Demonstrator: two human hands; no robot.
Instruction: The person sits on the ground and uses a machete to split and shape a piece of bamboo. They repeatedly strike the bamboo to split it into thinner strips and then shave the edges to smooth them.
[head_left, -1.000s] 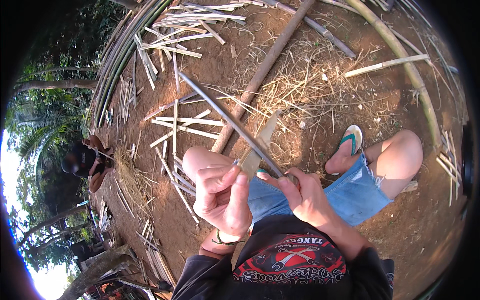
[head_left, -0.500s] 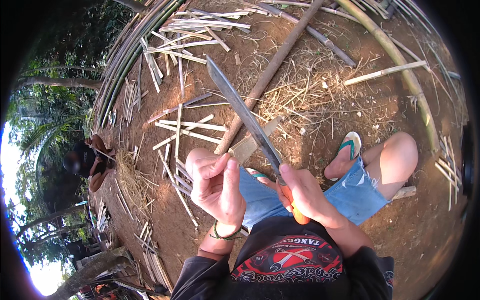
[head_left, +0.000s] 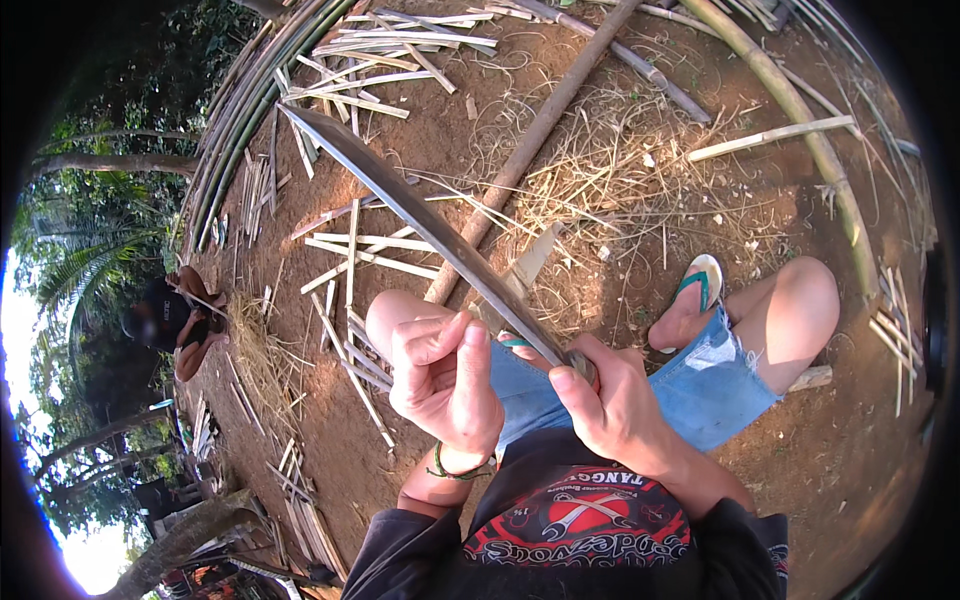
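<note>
My left hand (head_left: 447, 392) is closed in a pinch, thumb against fingers, on the near end of a flat bamboo slat (head_left: 534, 258). The slat points away from me and to the right, and the blade crosses in front of part of it. In my right hand (head_left: 618, 402) is a machete (head_left: 388, 188), gripped where the blade meets the handle. Its long grey blade slants up to the far left, the tip over the split bamboo pieces. My fingers hide most of the handle.
A long pole (head_left: 540, 133) lies on the dirt ahead, beside a heap of pale shavings (head_left: 590, 190). Split bamboo strips (head_left: 400, 40) are scattered at the far left. A thick bamboo pole (head_left: 828, 165) curves along the right. Another person (head_left: 190, 320) sits at the left.
The machete has swung left, its tip moving from the far middle to the far left, and my right wrist has turned. My left hand keeps its pinch on the bamboo slat, moved slightly right.
</note>
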